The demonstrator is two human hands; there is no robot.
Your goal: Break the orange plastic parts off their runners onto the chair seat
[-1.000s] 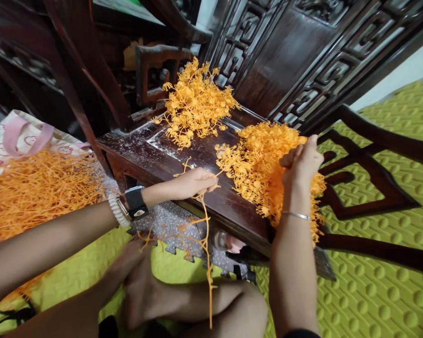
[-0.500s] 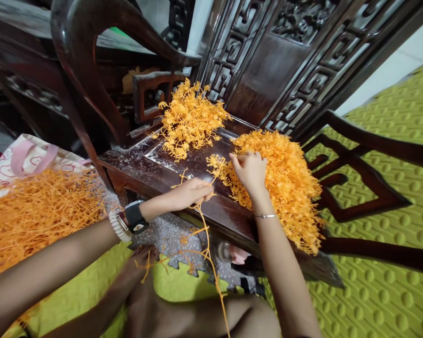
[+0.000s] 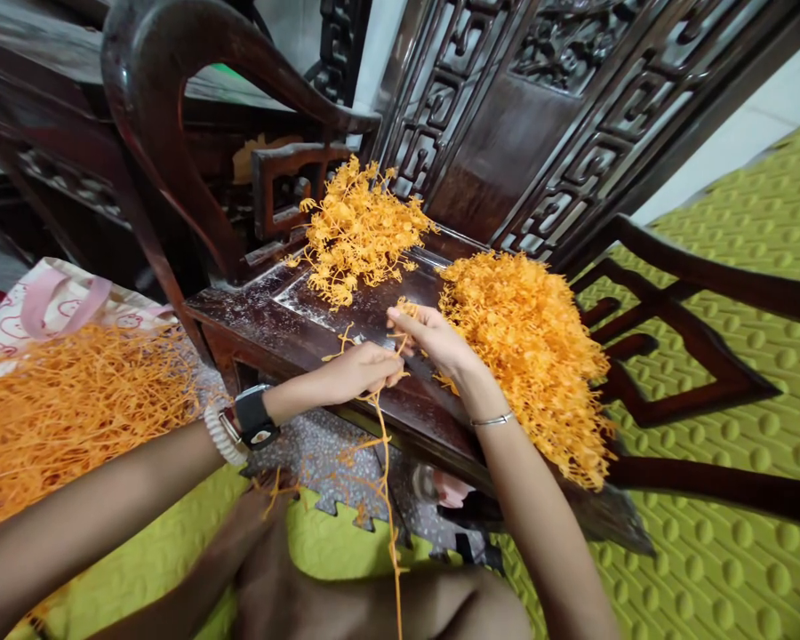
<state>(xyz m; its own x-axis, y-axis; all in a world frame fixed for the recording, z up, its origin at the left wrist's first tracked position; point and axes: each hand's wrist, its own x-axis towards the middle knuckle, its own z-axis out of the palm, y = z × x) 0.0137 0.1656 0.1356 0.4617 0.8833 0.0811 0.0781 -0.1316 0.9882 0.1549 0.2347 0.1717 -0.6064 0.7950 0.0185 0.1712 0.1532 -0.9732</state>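
Note:
My left hand is closed on a thin orange plastic strand with short side branches; its long lower end hangs down past my knees. Just beyond it, my right hand pinches small orange spidery plastic pieces at the strand's upper end. Both hands are close together over the front of a dark wooden chair seat. A large heap of spidery orange pieces lies on the seat to the right of my right hand. A smaller, looser pile of them sits farther back.
At the left, a tangle of bare orange strands lies beside a white bag with pink handles. The chair's curved armrest and carved back frame the seat. Yellow bumpy mats cover the floor.
My right hand has moved left from the edge of the large heap to beside my left hand. The hanging strand has swung slightly left. My left hand keeps hold of it.

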